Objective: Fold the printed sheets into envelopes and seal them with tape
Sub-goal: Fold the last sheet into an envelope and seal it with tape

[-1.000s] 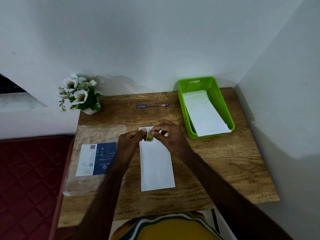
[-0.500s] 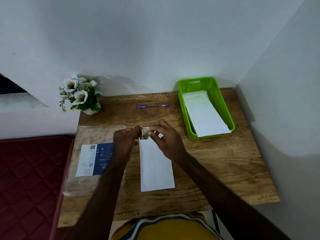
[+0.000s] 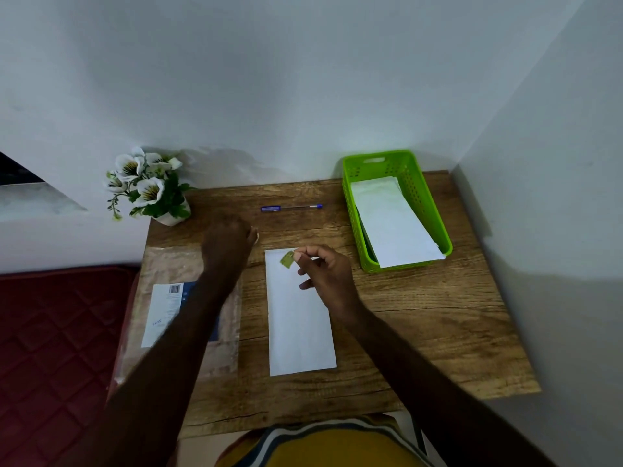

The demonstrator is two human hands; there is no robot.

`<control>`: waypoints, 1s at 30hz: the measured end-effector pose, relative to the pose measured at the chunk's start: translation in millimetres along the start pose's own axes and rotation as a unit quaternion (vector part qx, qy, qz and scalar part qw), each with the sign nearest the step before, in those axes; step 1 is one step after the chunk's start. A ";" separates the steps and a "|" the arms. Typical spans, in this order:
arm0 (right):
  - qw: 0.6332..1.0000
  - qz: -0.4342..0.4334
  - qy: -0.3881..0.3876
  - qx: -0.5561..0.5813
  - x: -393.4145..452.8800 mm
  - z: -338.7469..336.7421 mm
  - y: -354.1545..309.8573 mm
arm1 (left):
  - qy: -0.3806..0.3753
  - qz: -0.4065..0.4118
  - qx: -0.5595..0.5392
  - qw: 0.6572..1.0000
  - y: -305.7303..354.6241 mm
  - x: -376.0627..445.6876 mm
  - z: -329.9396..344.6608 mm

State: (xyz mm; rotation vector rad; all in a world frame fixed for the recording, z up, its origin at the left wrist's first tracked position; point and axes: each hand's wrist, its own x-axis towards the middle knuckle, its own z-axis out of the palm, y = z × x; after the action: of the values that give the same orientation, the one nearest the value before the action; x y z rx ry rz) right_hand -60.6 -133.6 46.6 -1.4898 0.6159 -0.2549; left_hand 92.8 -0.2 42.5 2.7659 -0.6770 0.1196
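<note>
A folded white sheet (image 3: 298, 325) lies lengthwise on the middle of the wooden table (image 3: 421, 325). My right hand (image 3: 325, 271) hovers over its far end and pinches a small green piece of tape (image 3: 287, 259) between thumb and forefinger. Farther left and back, my left hand (image 3: 229, 244) is closed, with a sliver of the tape roll (image 3: 257, 236) showing at its fingertips. A green plastic basket (image 3: 418, 197) at the back right holds more white folded sheets (image 3: 391, 224).
A blue pen (image 3: 291, 207) lies near the back edge. A potted white-flowered plant (image 3: 151, 187) stands at the back left corner. A clear plastic packet with a blue and white label (image 3: 165, 311) lies on the left. Walls close the back and right sides.
My hands, which held the tape roll together over the sheet's far end, have separated. The left hand moved left and back with the roll; the right keeps a torn green piece.
</note>
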 end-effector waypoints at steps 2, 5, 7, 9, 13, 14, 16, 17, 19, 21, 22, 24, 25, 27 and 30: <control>0.997 0.060 0.015 0.043 -1.1 -0.1 0.6 | -0.021 0.070 0.113 0.991 -6.5 8.7 7.2; 0.993 0.095 0.025 0.071 -2.1 -1.8 1.2 | -0.028 0.140 0.186 0.972 -18.7 15.7 16.4; 0.991 0.105 0.028 0.081 -2.2 -2.5 1.5 | -0.012 0.169 0.201 0.965 -26.2 18.3 21.6; 0.988 0.117 0.031 0.092 -2.2 -2.7 2.2 | 0.000 0.188 0.204 0.961 -30.1 20.1 23.6; 0.981 0.146 0.039 0.126 -3.5 0.6 3.4 | 0.015 0.166 0.160 0.973 -33.7 15.1 20.8; 0.977 0.156 0.044 0.135 -3.7 1.4 3.5 | 0.032 0.140 0.125 0.982 -31.4 10.7 19.5; 0.968 0.182 0.057 0.162 -4.3 4.3 3.4 | 0.085 0.053 0.010 0.995 -20.2 -3.6 16.1; 0.962 0.196 0.064 0.180 -4.5 6.0 3.2 | 0.098 -0.008 -0.067 0.993 -11.5 -12.8 13.7; 0.948 0.223 0.078 0.213 -5.3 8.7 3.8 | 0.087 -0.128 -0.237 0.959 10.7 -36.6 8.6; 0.938 0.238 0.080 0.239 -7.0 10.0 4.7 | 0.060 -0.193 -0.355 0.913 33.2 -64.5 4.6; 0.934 0.243 0.078 0.249 -7.7 10.7 4.7 | 0.043 -0.213 -0.389 0.895 42.5 -77.2 3.4; 0.928 0.251 0.075 0.264 -9.7 11.8 5.4 | 0.008 -0.253 -0.429 0.867 58.1 -97.3 1.4; 0.925 0.253 0.075 0.272 -10.7 12.1 5.8 | -0.003 -0.266 -0.438 0.859 63.9 -103.5 0.8; 0.920 0.255 0.072 0.289 -12.8 12.3 5.7 | -0.017 -0.272 -0.444 0.853 72.1 -108.8 0.6; 0.916 0.251 0.060 0.308 -16.7 13.7 5.1 | -0.021 -0.257 -0.460 0.850 79.2 -109.0 -1.5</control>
State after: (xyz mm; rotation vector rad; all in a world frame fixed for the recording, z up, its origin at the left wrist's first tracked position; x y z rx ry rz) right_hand -68.2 -112.8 45.0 -0.6793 0.8967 -0.1191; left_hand -40.4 -18.9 48.3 1.9010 0.0580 -0.3062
